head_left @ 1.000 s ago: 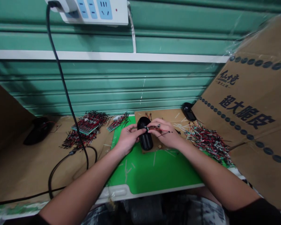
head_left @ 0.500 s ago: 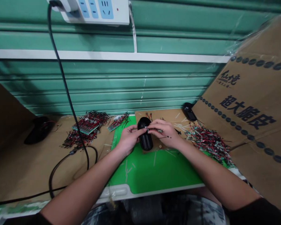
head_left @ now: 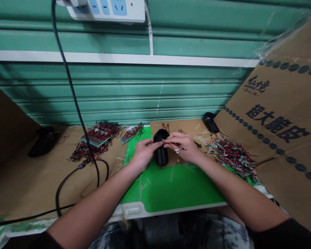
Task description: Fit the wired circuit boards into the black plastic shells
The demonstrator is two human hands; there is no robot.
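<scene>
A rounded, elongated black plastic piece [head_left: 161, 158] stands between my hands on the board. My left hand [head_left: 144, 152] is closed at its left side, the thumb reaching across its front to a tiny part at the fingertips; what exactly it pinches is too small to tell. My right hand [head_left: 184, 147] is closed in a pinch on thin red and black wires [head_left: 174, 145], whose dark ends trail below the fingers. A small white bit [head_left: 177, 151] shows among these wires. The fingertips of both hands nearly meet over the black piece.
Wired circuit strips [head_left: 97, 135] are piled at left, with a smaller bundle [head_left: 132, 132] beside them. A tangled wire heap [head_left: 233, 155] lies right. Black plastic parts [head_left: 210, 122] stand near the cardboard box [head_left: 277, 114]. A black cable [head_left: 74, 93] hangs at left above the green board [head_left: 181, 188].
The view has shifted slightly. Both hands stay at the black piece. The wires in my right hand have moved a little, and a white bit now shows among them.
</scene>
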